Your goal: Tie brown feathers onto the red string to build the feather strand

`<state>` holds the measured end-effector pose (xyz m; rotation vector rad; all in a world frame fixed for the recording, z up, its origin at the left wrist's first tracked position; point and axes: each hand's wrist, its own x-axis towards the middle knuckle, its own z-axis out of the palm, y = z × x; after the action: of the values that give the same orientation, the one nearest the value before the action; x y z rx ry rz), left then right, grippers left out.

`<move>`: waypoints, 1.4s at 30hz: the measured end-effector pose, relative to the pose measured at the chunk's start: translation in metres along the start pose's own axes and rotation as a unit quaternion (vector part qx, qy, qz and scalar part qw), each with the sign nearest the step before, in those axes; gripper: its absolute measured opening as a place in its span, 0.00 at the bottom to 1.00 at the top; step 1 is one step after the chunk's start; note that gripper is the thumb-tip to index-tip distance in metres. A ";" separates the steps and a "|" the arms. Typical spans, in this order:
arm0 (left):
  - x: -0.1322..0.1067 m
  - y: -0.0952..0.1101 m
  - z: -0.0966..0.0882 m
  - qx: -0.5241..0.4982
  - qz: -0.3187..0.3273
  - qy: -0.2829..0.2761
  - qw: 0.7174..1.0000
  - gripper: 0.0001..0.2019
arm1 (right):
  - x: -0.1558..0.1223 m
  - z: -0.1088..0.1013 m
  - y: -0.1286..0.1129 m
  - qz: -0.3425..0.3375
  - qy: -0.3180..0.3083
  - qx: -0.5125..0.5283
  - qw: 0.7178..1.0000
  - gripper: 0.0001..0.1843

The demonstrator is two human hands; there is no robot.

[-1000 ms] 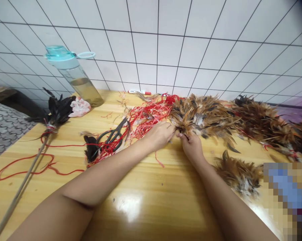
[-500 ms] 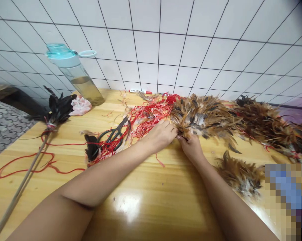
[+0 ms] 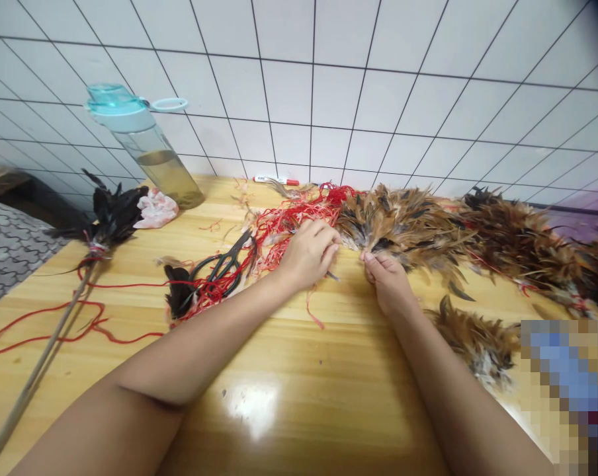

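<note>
My left hand [image 3: 309,252] is curled with its thumb against the fingers, over the edge of a tangle of red string [image 3: 299,218]. What it holds, if anything, is hidden; a small dark feather tip [image 3: 333,276] shows just below it. My right hand [image 3: 389,281] pinches at the pale base of brown feathers [image 3: 373,242], in front of a large brown feather bundle [image 3: 408,215]. A gap of bare wood separates the two hands. Black-handled scissors [image 3: 224,264] lie left of my left hand, with red string across them and a black feather tuft [image 3: 178,291] beside them.
On the left, a wooden stick [image 3: 55,344] bears black feathers [image 3: 113,211] bound with red cord [image 3: 45,340]. A water bottle [image 3: 165,168] stands behind crumpled pinkish plastic [image 3: 156,210]. A marker [image 3: 275,180] lies by the tiled wall. More brown feathers [image 3: 517,244] lie right; a smaller bunch [image 3: 477,337] sits nearer.
My hands were together over a small brown tuft and have come apart. The left moved left and away from the feathers; the right stays near the bundle's base, slightly further right.
</note>
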<state>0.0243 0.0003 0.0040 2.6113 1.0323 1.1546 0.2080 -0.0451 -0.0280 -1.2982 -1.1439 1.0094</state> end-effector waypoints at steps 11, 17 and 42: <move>-0.005 -0.012 0.006 -0.029 0.000 -0.290 0.956 0.03 | -0.001 0.004 0.001 0.015 0.034 0.024 0.999 0.22; -0.010 -0.010 0.014 0.040 0.051 -0.249 0.966 0.06 | -0.003 0.005 0.006 -0.009 0.036 -0.051 0.998 0.20; -0.004 -0.006 0.010 0.017 0.124 -0.074 0.989 0.11 | 0.002 0.002 0.014 -0.083 -0.010 -0.229 0.970 0.17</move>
<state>0.0257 0.0042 -0.0074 2.8645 0.7207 0.9739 0.2075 -0.0420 -0.0418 -1.5203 -1.5334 0.6552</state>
